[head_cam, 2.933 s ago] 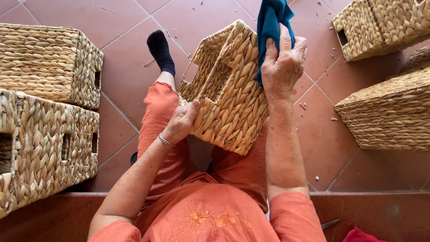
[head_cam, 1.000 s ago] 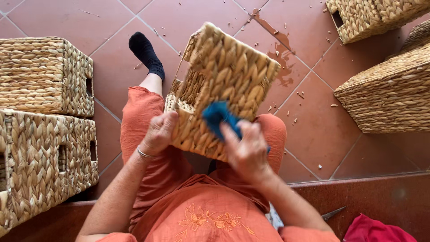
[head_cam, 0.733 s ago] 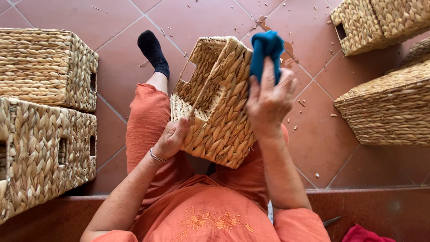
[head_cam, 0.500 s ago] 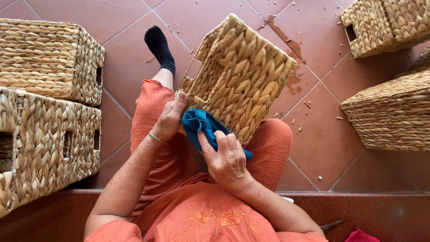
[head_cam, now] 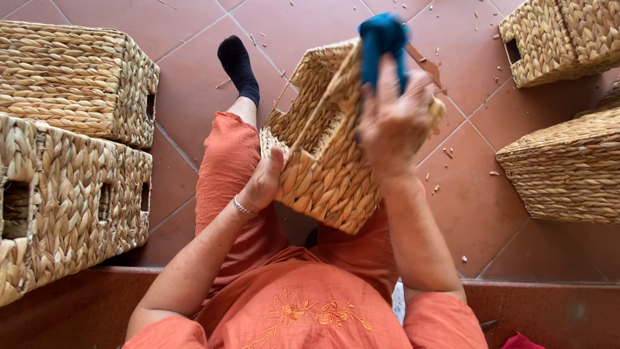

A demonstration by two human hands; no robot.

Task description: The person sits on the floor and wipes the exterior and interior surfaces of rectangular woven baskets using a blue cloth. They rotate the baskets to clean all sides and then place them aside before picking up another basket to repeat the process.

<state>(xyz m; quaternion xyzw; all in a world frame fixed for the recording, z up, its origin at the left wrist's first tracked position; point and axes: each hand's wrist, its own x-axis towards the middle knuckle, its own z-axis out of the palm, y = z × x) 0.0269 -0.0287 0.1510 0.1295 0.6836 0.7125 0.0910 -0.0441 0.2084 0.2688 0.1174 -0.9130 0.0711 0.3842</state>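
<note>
Floor (head_cam: 310, 26): terracotta tiles laid diagonally, pale grout lines, scattered with small straw-coloured bits, densest to the right of my knees. A darker red-brown step edge (head_cam: 77, 310) ran across the near side, under where I sat.

Two woven baskets stood on the left: a far one (head_cam: 77, 77) and a larger near one (head_cam: 64, 194) with handle slots in its side, the two touching. Two more sat on the right: one at the far right corner (head_cam: 562, 39), one nearer (head_cam: 568, 168) lying with a flat side up. A black-socked foot (head_cam: 237, 64) pointed away at the far end of my left leg.

The basket in work (head_cam: 323, 168) rested tilted on my lap, its open mouth turned to the far left, its base toward me and to the right.

My left hand (head_cam: 265, 181): fingers closed around the near-left corner of the basket's rim, thumb up along the weave, a thin bracelet at the wrist.

My right hand (head_cam: 394, 123): laid flat against the upper right side of the basket, fingers together and pointing away, pressing a blue cloth (head_cam: 382, 42) to the far top edge. The cloth bunched out past my fingertips.
</note>
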